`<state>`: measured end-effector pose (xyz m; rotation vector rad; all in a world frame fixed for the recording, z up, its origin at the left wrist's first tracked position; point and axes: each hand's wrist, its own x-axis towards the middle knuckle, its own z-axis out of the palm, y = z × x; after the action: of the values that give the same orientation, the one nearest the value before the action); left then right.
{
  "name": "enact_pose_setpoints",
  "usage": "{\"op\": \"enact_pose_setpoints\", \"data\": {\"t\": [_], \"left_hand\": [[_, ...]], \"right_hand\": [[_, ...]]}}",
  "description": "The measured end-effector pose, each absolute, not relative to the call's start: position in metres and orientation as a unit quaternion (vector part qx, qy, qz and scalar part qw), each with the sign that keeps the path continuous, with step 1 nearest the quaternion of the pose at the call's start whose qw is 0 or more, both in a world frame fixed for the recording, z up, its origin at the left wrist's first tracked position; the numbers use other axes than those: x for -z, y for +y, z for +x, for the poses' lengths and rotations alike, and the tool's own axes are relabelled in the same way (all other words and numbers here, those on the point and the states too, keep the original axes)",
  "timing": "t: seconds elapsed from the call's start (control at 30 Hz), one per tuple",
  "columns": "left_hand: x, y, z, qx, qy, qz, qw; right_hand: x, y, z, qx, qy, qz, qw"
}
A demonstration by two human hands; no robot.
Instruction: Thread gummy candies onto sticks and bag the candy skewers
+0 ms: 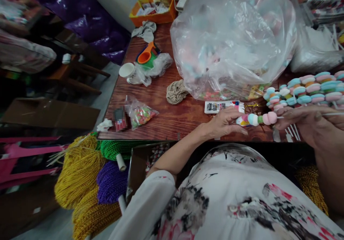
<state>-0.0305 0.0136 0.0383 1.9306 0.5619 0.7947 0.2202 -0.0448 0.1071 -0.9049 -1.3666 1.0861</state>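
Note:
A skewer of pastel marshmallow candies in white, blue, green and pink lies level just above the table's front edge. Its left end sits between the thumb and fingers of my left hand, which is closed on it. At the other end, my right hand grips the thin white stick close to the pink pieces. Beyond the right hand rests a pile of finished-looking candy skewers in pink, blue and white. A white printed packet lies just behind my left hand.
A big clear bag of candies fills the table's back middle. On the left are a small candy bag, a paper cup, an orange scoop and a beige cloth bundle. Cord bundles lie below.

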Motion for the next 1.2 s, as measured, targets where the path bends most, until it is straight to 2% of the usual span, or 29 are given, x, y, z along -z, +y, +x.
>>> {"op": "enact_pose_setpoints", "data": {"t": [0.13, 0.37, 0.47, 0.57, 0.67, 0.8, 0.87, 1.0, 1.2], "left_hand": [[-0.037, 0.004, -0.023, -0.306, 0.255, 0.736, 0.546], [-0.026, -0.001, -0.023, -0.361, 0.283, 0.805, 0.378], [-0.024, -0.001, -0.021, -0.357, 0.277, 0.819, 0.355], [-0.021, -0.003, -0.018, -0.352, 0.286, 0.808, 0.375], [-0.022, -0.006, -0.02, -0.322, 0.332, 0.781, 0.42], [-0.03, -0.011, -0.025, -0.267, 0.393, 0.782, 0.403], [-0.034, -0.013, -0.026, -0.24, 0.407, 0.805, 0.358], [-0.04, -0.014, -0.023, -0.189, 0.44, 0.831, 0.283], [-0.035, -0.01, -0.025, -0.21, 0.501, 0.768, 0.338]], "right_hand": [[-0.104, -0.039, 0.22, -0.516, -0.55, -0.385, 0.532], [-0.095, -0.036, 0.22, -0.527, -0.457, -0.467, 0.543], [-0.095, -0.038, 0.215, -0.574, -0.45, -0.419, 0.541], [-0.093, -0.04, 0.208, -0.603, -0.437, -0.376, 0.552], [-0.089, -0.042, 0.205, -0.54, -0.476, -0.408, 0.561], [-0.089, -0.045, 0.21, -0.394, -0.629, -0.465, 0.483], [-0.092, -0.046, 0.211, -0.414, -0.632, -0.455, 0.471], [-0.092, -0.046, 0.207, -0.56, -0.503, -0.453, 0.479], [-0.074, -0.047, 0.21, -0.452, -0.573, -0.474, 0.493]]}}
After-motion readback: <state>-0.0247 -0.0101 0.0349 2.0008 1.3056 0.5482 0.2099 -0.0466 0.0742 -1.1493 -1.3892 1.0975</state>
